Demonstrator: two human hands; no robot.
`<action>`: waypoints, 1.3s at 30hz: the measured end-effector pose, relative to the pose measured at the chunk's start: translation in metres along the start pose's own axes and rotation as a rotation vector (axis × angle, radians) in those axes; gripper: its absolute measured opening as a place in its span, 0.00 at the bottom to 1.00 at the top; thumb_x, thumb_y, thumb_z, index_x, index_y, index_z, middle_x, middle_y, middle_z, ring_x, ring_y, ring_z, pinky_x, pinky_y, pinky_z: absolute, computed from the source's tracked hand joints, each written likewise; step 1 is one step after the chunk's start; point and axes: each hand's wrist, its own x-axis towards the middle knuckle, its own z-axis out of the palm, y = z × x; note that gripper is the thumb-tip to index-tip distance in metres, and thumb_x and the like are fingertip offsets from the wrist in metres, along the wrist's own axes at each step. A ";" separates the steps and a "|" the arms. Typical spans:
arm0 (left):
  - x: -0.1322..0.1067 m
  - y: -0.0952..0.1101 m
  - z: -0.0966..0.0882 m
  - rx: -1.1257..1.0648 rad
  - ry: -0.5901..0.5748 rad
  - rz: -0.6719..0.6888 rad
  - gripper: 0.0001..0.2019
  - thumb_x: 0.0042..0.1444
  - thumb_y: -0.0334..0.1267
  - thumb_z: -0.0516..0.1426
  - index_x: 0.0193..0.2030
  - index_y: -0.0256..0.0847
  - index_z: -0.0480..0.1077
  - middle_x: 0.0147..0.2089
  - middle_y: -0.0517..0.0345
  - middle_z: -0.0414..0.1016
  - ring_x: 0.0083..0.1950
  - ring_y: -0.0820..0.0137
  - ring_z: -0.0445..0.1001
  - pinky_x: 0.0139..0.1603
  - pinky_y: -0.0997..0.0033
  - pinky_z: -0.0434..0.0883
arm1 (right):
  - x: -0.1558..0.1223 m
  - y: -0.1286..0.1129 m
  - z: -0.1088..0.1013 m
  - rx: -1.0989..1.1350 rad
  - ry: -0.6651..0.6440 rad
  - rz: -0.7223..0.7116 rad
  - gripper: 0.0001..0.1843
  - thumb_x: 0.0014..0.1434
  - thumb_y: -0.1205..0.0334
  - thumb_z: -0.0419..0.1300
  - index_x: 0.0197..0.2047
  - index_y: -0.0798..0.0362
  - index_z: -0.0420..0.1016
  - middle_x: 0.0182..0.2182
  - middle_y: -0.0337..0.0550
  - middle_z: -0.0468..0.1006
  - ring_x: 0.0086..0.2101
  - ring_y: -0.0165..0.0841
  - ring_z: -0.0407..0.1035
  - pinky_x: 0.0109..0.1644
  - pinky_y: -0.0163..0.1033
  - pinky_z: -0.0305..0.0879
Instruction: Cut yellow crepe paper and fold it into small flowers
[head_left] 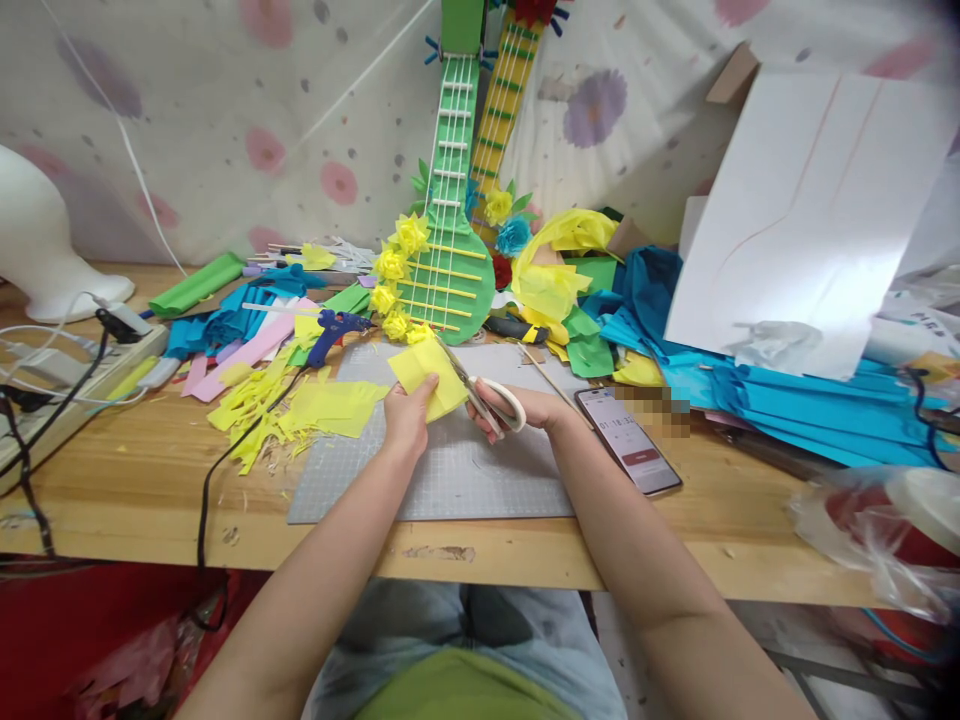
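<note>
Here, right of the blue glue gun (330,335), the left hand (407,412) pinches layered yellow paper (429,378) above the grey cutting mat (352,485); scissors (471,384) meet its right edge, the right hand (534,408) gripping them. Cutting, I'd judge; the next snip calls for steady paper, fingertips clear.

The yellow paper (426,361) looks matt, the scissors (468,381) metal-bladed (smooth plastic handles (517,403)), the table (697,540) wooden.
</note>
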 end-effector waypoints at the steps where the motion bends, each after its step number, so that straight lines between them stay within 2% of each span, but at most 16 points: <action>1: 0.000 -0.001 0.000 0.007 0.008 0.003 0.11 0.37 0.29 0.63 0.32 0.35 0.72 0.34 0.54 0.78 0.31 0.72 0.75 0.40 0.68 0.72 | 0.001 -0.001 0.000 -0.003 0.016 0.007 0.35 0.46 0.27 0.45 0.31 0.55 0.61 0.18 0.35 0.66 0.19 0.27 0.65 0.22 0.33 0.62; 14: 0.005 -0.007 -0.001 0.037 0.031 0.017 0.12 0.36 0.31 0.63 0.32 0.35 0.72 0.35 0.53 0.78 0.32 0.71 0.75 0.39 0.69 0.72 | 0.007 0.001 0.002 -0.039 0.064 -0.028 0.27 0.51 0.35 0.48 0.28 0.54 0.61 0.17 0.34 0.65 0.18 0.26 0.62 0.21 0.33 0.61; 20: 0.005 -0.005 -0.002 0.021 0.037 0.021 0.13 0.36 0.31 0.64 0.33 0.35 0.72 0.36 0.53 0.78 0.33 0.70 0.76 0.39 0.69 0.72 | 0.005 -0.005 0.005 -0.034 0.132 -0.034 0.24 0.48 0.38 0.54 0.26 0.54 0.60 0.15 0.32 0.62 0.16 0.25 0.59 0.19 0.32 0.59; 28: 0.004 -0.005 -0.001 0.043 0.054 0.007 0.13 0.36 0.31 0.63 0.33 0.35 0.72 0.36 0.53 0.78 0.33 0.70 0.76 0.39 0.69 0.72 | 0.004 -0.007 0.006 -0.040 0.162 -0.036 0.28 0.46 0.34 0.52 0.25 0.54 0.60 0.14 0.31 0.60 0.15 0.23 0.57 0.18 0.31 0.56; 32: 0.007 -0.003 -0.005 0.062 0.027 0.043 0.13 0.37 0.32 0.63 0.34 0.35 0.72 0.37 0.52 0.78 0.34 0.70 0.76 0.39 0.69 0.73 | 0.001 -0.005 0.004 -0.025 0.201 -0.043 0.29 0.47 0.32 0.50 0.27 0.53 0.59 0.15 0.31 0.60 0.15 0.23 0.57 0.20 0.31 0.56; 34: 0.011 0.000 -0.009 0.106 0.018 0.077 0.14 0.36 0.33 0.64 0.33 0.35 0.72 0.36 0.53 0.78 0.34 0.70 0.76 0.38 0.69 0.73 | -0.002 -0.003 -0.001 -0.045 0.271 -0.058 0.28 0.49 0.33 0.49 0.28 0.53 0.59 0.16 0.32 0.61 0.16 0.24 0.57 0.21 0.32 0.56; 36: 0.015 0.003 -0.013 0.177 0.021 0.113 0.14 0.35 0.35 0.65 0.32 0.34 0.73 0.34 0.53 0.78 0.33 0.70 0.75 0.37 0.69 0.73 | -0.007 0.000 -0.008 -0.144 0.407 -0.034 0.28 0.50 0.34 0.47 0.30 0.53 0.60 0.18 0.34 0.64 0.19 0.25 0.60 0.24 0.33 0.57; 39: 0.022 0.008 -0.018 0.248 -0.016 0.140 0.16 0.33 0.36 0.66 0.32 0.34 0.73 0.32 0.54 0.78 0.33 0.69 0.75 0.37 0.69 0.72 | -0.014 0.005 -0.016 -0.527 0.700 0.152 0.25 0.50 0.36 0.50 0.33 0.53 0.64 0.25 0.41 0.71 0.27 0.32 0.66 0.29 0.35 0.59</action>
